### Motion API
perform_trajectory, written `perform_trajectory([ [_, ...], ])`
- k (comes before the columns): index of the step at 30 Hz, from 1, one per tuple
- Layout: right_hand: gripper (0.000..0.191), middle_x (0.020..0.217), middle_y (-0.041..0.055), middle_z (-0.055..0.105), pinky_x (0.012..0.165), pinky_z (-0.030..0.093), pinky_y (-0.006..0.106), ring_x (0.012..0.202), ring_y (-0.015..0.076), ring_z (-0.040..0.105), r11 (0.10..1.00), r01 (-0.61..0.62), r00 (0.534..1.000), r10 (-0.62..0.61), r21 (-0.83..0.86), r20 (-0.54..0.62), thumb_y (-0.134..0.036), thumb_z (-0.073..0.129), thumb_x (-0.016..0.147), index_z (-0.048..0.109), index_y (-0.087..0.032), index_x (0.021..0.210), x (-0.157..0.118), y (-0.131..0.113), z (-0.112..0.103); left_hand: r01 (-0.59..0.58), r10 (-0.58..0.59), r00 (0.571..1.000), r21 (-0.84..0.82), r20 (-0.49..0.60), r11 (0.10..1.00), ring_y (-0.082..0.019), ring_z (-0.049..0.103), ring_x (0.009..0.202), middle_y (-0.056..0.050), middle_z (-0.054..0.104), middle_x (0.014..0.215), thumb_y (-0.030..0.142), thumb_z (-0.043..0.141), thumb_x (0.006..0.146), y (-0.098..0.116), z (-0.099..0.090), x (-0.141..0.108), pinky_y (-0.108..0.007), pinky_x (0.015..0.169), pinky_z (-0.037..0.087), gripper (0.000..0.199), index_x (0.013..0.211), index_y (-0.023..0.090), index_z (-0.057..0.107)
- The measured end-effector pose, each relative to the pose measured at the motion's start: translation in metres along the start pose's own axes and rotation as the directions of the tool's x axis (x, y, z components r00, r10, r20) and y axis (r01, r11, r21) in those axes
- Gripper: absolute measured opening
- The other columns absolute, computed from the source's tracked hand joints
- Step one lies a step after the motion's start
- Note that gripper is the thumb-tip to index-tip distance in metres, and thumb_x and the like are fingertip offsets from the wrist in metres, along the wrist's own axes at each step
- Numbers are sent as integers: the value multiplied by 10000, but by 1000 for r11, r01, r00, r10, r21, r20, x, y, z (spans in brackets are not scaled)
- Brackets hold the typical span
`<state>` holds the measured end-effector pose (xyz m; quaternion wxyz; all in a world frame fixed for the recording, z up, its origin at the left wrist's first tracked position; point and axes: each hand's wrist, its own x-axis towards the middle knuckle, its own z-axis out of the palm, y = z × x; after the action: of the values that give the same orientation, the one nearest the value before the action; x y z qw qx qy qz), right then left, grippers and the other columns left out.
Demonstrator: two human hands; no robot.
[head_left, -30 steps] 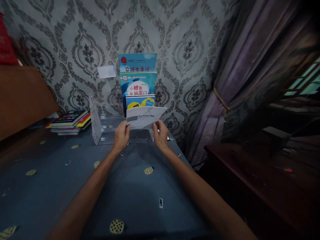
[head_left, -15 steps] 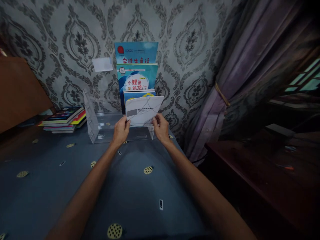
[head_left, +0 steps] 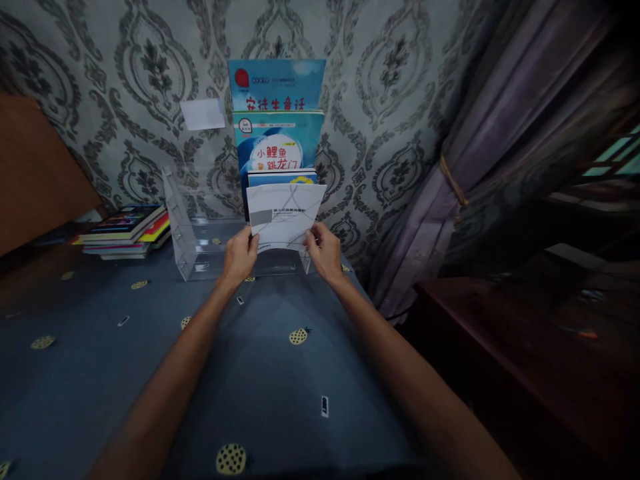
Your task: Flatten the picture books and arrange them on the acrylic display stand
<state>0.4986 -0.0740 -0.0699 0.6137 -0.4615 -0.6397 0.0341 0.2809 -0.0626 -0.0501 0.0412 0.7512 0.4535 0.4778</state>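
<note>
Between my two hands is a thin white booklet with a grey block and dark print on its cover. My left hand pinches its lower left edge, and my right hand pinches the lower right; the booklet bows a little. It stands in front of a clear acrylic rack with stepped tiers. Behind it, a dark blue book shows only its top. Farther back rise a teal book with a white oval and a taller light-blue book with red characters. The booklet hides part of the rack.
A stack of books lies left of the rack on the blue pineapple-print cloth. A brown wooden panel stands far left. Patterned wallpaper backs the rack, with a white card on it. A tied purple curtain and dark red table are right.
The white booklet has tilted more upright and its lower edge now curves. Both hands keep their hold. The view has shifted slightly, with the tall books appearing higher.
</note>
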Motion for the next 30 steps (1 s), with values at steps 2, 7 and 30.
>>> perform_trajectory([
  [2,135,723,-1,590,654,476,335,662,204,616,1000,-6,1000,6,-6,-12,-308,487,903,590,-221,903,2,0,-2,-20,20,1000,-2,10,1000,-176,597,740,-27,667,799,209,497,937,2,-2,1,-272,715,425,142,880,183,625],
  [7,134,720,5,615,652,478,326,662,199,618,999,-32,999,32,-22,-3,-302,502,901,603,-216,913,3,3,-4,-28,27,998,22,52,999,-180,605,741,-37,675,806,208,496,943,6,-4,3,-278,716,427,147,893,176,631],
  [30,253,903,57,625,721,492,351,792,224,574,987,2,1000,-3,-160,-3,-206,514,821,598,-209,1059,-10,24,8,90,-209,948,427,241,900,-251,707,974,-107,750,1058,293,458,1023,-2,6,-10,-301,772,463,179,1084,195,595],
])
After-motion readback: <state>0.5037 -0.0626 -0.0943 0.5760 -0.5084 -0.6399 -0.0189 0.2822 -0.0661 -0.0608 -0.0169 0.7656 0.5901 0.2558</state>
